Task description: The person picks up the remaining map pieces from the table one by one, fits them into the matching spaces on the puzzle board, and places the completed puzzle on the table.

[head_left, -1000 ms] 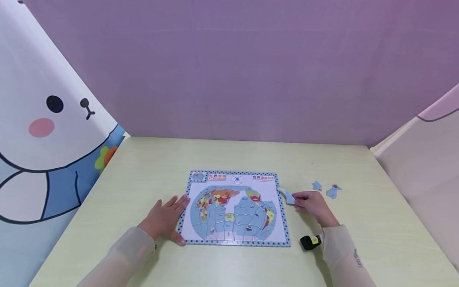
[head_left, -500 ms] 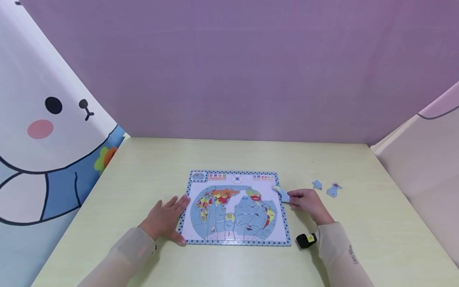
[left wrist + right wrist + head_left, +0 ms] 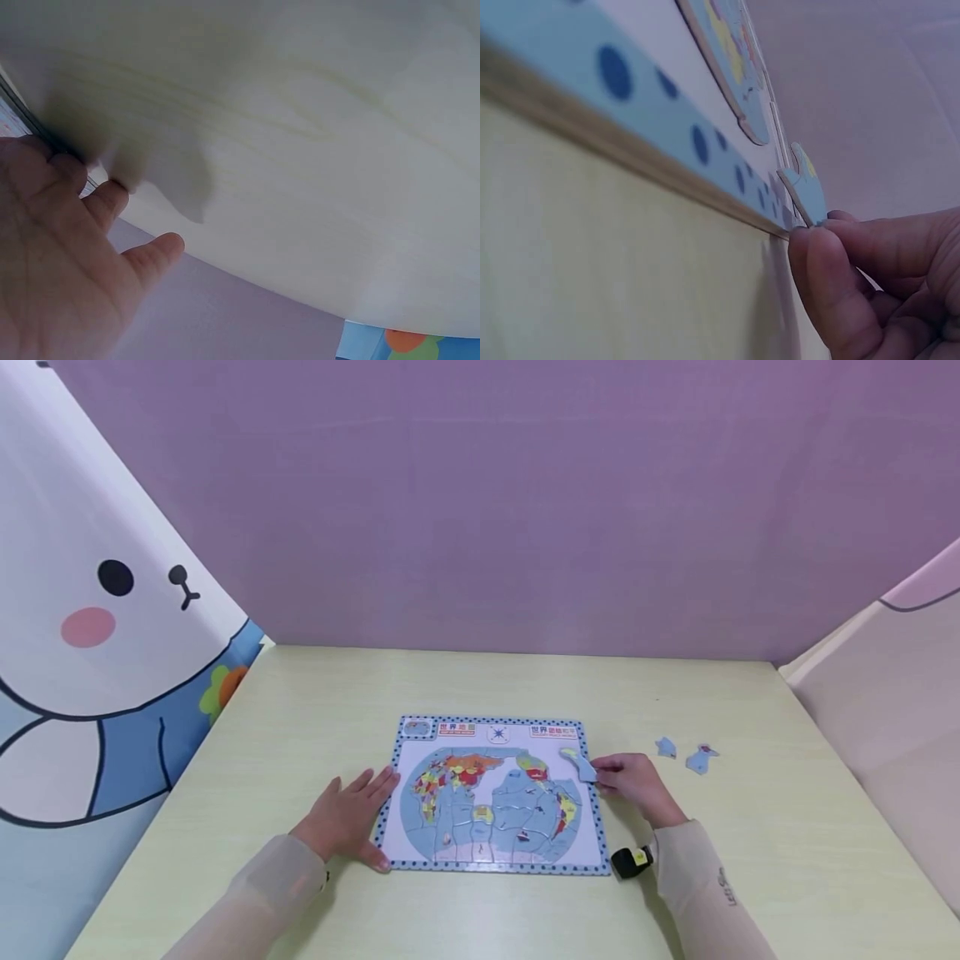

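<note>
A world map puzzle board [image 3: 420, 772] with a blue dotted border lies on the table, most of its map pieces fitted in. With thumb and fingertips, my right hand [image 3: 637, 783] pinches a light blue puzzle piece [image 3: 579, 766] that has a yellow-green patch. This piece overlaps the board's upper right border and white area in the head view. In the right wrist view, the same puzzle piece [image 3: 808, 189] stands tilted close over the board's edge. My left hand [image 3: 345, 814] rests with spread fingers at the board's left edge, its thumb near the lower left corner.
Two loose puzzle pieces, a smaller blue one [image 3: 665, 747] and a larger one with a red mark [image 3: 701, 759], lie to the right of the board. A black device [image 3: 632, 862] sits at the right wrist. A purple backdrop [image 3: 510, 510] stands behind the table [image 3: 337, 685].
My right hand has moved left, carrying the pinched puzzle piece from beside the board to over its upper right part. My left hand has stayed at the board's left edge.
</note>
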Tool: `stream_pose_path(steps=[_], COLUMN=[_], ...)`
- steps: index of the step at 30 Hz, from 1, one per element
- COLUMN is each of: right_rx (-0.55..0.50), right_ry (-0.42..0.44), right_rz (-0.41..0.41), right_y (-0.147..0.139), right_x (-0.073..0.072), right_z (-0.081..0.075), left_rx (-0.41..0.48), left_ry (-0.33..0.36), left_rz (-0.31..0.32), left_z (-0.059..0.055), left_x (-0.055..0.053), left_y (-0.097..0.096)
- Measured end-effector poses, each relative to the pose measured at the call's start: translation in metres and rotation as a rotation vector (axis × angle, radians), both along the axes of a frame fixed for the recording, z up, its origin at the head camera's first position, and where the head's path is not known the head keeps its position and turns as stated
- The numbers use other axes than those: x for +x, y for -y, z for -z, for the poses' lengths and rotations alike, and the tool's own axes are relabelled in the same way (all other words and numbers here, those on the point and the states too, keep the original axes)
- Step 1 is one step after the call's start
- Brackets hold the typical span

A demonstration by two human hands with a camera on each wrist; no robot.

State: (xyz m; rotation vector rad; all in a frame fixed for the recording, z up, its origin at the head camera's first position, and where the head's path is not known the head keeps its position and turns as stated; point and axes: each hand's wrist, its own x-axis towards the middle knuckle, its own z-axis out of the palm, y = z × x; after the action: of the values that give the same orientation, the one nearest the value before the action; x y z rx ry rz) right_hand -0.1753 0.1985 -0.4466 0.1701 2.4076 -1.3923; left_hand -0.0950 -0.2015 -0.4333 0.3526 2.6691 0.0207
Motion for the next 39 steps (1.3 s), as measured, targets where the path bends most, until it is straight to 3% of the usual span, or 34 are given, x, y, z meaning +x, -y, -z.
stream_pose_path(steps=[18, 30, 39], right_rx=[0.046, -0.011, -0.004], right_ry=[-0.018, -0.038, 0.024], right_rz=[-0.038, -0.072, -0.061], right_y=[0.009, 0.016, 0.022], right_x=[-0.007, -0.008, -0.012], right_z=[-0.006, -0.008, -0.014], left_rx=[0.017, 0.022, 0.015], left_ry=[-0.007, -0.006, -0.009], left_rz=[-0.008, -0.009, -0.013], left_z=[-0.001, 0.000, 0.001], left_x=[0.001, 0.002, 0.001], left_y=[0.000, -0.001, -0.001])
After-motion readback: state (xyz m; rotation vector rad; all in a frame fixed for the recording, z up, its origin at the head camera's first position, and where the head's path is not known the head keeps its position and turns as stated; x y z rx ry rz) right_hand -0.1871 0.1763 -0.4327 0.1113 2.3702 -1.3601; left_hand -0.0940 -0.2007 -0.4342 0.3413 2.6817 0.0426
